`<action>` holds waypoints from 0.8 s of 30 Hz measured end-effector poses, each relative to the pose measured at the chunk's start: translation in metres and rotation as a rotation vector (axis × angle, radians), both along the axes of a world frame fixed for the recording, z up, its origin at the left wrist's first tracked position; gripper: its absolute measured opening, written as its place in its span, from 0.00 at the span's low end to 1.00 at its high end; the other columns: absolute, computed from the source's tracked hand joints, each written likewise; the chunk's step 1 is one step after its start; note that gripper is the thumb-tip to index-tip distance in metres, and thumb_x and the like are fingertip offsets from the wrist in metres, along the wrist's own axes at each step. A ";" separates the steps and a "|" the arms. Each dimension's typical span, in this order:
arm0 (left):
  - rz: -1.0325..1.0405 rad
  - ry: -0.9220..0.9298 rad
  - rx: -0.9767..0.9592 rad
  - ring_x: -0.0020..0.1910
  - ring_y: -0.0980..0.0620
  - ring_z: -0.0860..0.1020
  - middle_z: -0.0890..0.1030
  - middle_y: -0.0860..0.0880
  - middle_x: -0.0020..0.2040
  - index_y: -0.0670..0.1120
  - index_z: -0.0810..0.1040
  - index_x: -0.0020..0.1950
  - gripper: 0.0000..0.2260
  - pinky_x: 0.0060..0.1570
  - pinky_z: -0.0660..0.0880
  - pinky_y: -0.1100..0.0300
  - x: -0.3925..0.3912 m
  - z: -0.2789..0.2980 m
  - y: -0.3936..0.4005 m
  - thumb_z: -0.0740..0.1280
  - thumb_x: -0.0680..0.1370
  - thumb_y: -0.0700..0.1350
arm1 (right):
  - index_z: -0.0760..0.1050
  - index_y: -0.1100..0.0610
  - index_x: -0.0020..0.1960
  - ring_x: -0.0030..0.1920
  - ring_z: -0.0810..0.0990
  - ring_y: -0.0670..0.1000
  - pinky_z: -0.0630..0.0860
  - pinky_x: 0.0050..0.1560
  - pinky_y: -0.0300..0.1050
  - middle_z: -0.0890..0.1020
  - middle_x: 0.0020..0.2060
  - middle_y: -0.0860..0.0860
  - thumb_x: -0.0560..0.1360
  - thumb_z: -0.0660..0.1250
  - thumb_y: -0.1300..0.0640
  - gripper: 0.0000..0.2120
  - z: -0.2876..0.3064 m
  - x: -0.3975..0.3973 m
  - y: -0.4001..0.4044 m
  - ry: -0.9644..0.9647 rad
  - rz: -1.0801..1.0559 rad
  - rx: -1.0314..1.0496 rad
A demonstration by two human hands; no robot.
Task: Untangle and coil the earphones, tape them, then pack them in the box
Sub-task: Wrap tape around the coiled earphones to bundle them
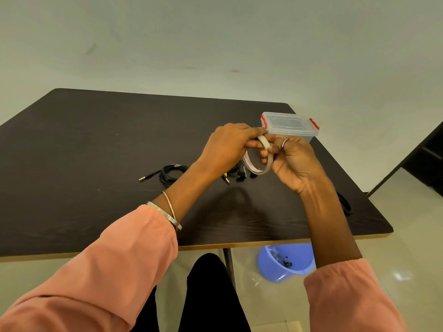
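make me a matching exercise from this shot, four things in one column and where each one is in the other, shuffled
Things:
1. tape roll
2. clear box
3. blue bin
4. coiled black cable

Places:
A. on the floor under the table's near edge
B. held up between both hands
C. on the table, behind the right hand, lid on
D. lying on the table, left of the left forearm

Pairs: 1-B, 2-C, 3-A, 4-D

The left hand and right hand both grip the roll above the table.

Red print inside the tape roll (257, 161), too blurred to read
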State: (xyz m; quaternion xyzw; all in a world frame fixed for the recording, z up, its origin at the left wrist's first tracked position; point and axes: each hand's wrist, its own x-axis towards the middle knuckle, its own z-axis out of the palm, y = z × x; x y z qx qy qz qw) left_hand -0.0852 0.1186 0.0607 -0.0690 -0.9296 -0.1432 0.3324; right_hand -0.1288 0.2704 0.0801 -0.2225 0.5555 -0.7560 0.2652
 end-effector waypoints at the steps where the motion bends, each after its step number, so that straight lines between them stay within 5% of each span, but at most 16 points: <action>1: -0.003 0.017 -0.037 0.44 0.42 0.81 0.83 0.45 0.46 0.48 0.78 0.63 0.24 0.39 0.78 0.46 0.002 0.002 0.002 0.50 0.74 0.52 | 0.83 0.64 0.36 0.33 0.73 0.53 0.71 0.34 0.41 0.84 0.40 0.64 0.69 0.51 0.76 0.22 0.002 0.001 0.000 -0.003 -0.016 0.009; 5: -0.006 0.071 -0.125 0.34 0.40 0.80 0.82 0.42 0.38 0.41 0.79 0.59 0.18 0.32 0.78 0.47 0.006 -0.001 0.003 0.58 0.74 0.45 | 0.77 0.69 0.48 0.26 0.74 0.50 0.69 0.35 0.45 0.83 0.42 0.65 0.70 0.50 0.74 0.18 0.000 0.006 0.000 -0.059 -0.044 0.044; 9: 0.036 -0.020 -0.107 0.36 0.41 0.79 0.81 0.41 0.38 0.42 0.77 0.64 0.17 0.37 0.75 0.49 0.006 -0.001 0.002 0.67 0.75 0.37 | 0.72 0.69 0.60 0.24 0.69 0.48 0.69 0.37 0.46 0.82 0.42 0.65 0.69 0.49 0.74 0.22 -0.006 0.006 0.001 -0.171 -0.023 -0.021; 14: 0.042 0.014 0.071 0.34 0.44 0.80 0.84 0.42 0.38 0.42 0.79 0.61 0.15 0.40 0.79 0.52 0.005 -0.006 0.003 0.66 0.75 0.34 | 0.68 0.71 0.64 0.24 0.70 0.48 0.71 0.38 0.46 0.81 0.47 0.67 0.69 0.49 0.74 0.24 -0.005 0.005 0.001 -0.190 0.006 -0.047; 19: 0.073 -0.045 0.180 0.45 0.44 0.82 0.85 0.43 0.48 0.44 0.80 0.61 0.15 0.50 0.79 0.51 0.002 -0.004 0.004 0.66 0.75 0.35 | 0.66 0.72 0.66 0.26 0.71 0.47 0.75 0.37 0.45 0.81 0.48 0.66 0.70 0.50 0.74 0.24 -0.003 0.004 0.005 -0.188 0.035 -0.059; 24: 0.090 -0.094 0.319 0.37 0.48 0.81 0.85 0.44 0.43 0.45 0.82 0.58 0.14 0.46 0.80 0.53 0.006 -0.004 0.010 0.65 0.75 0.35 | 0.65 0.72 0.67 0.26 0.71 0.47 0.76 0.35 0.44 0.82 0.47 0.64 0.71 0.51 0.74 0.24 -0.001 0.004 0.006 -0.218 0.053 -0.061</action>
